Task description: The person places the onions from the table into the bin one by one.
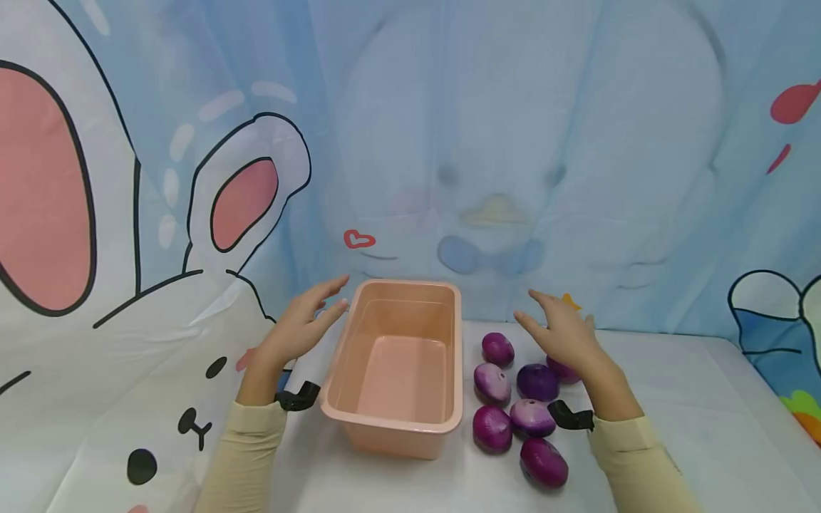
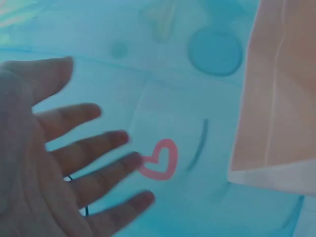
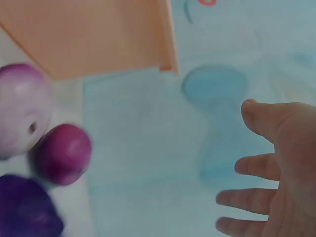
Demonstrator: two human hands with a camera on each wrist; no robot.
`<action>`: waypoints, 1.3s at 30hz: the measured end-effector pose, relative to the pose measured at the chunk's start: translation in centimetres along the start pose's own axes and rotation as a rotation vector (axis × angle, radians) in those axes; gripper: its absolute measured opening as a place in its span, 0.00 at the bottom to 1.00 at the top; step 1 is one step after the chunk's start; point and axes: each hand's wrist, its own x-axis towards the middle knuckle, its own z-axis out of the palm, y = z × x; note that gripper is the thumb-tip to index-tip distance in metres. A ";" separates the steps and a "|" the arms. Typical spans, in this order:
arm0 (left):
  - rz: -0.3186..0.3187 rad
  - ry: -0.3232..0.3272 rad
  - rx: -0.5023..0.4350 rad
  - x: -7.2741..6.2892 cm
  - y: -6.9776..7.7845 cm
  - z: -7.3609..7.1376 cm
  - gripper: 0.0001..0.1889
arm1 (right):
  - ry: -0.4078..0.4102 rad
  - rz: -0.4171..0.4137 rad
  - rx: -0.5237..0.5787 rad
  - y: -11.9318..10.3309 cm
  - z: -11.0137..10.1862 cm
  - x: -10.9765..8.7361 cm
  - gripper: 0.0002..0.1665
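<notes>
A peach plastic bin [image 1: 410,427] stands on the white table, its inside bare. To its right lie several red onions [image 1: 492,429], purple and some paler, in a loose cluster. My left hand [image 1: 300,322], fingers spread and holding nothing, hovers just left of the bin's rim. Above the far onions is my right hand [image 1: 564,331], also with fingers extended and nothing in it; it partly hides one onion [image 1: 563,370]. In the right wrist view, a small purple onion [image 3: 64,154] and the bin's side [image 3: 98,39] appear left of the fingers.
A blue curtain [image 1: 385,142] with cartoon prints hangs right behind the bin and the table's far edge. A printed rabbit sheet [image 1: 160,377] covers the left side. White tabletop [image 1: 705,427] extends to the right of the onions.
</notes>
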 end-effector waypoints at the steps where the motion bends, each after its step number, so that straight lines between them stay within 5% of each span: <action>1: 0.018 0.015 -0.020 -0.7 -0.1 0.2 0.29 | -0.008 0.005 0.036 0.9 0.2 -0.3 0.47; 6: 0.040 0.082 -0.075 -4.9 -0.4 2.0 0.29 | -0.019 0.076 0.150 5.8 1.3 -1.5 0.50; 13: -0.079 0.090 -0.105 -10.0 -1.3 5.8 0.41 | -0.013 0.207 0.245 11.0 3.3 -2.1 0.56; 17: -0.131 0.120 -0.154 -11.8 -1.6 7.8 0.49 | -0.081 0.252 0.304 12.8 5.0 -1.9 0.61; 25: -0.183 0.232 -0.211 -12.7 -2.3 10.9 0.54 | -0.149 0.302 0.348 14.7 7.9 -1.5 0.66; 39: -0.221 0.270 -0.351 -13.1 -2.5 11.5 0.57 | -0.142 0.288 0.224 14.3 8.1 -2.6 0.66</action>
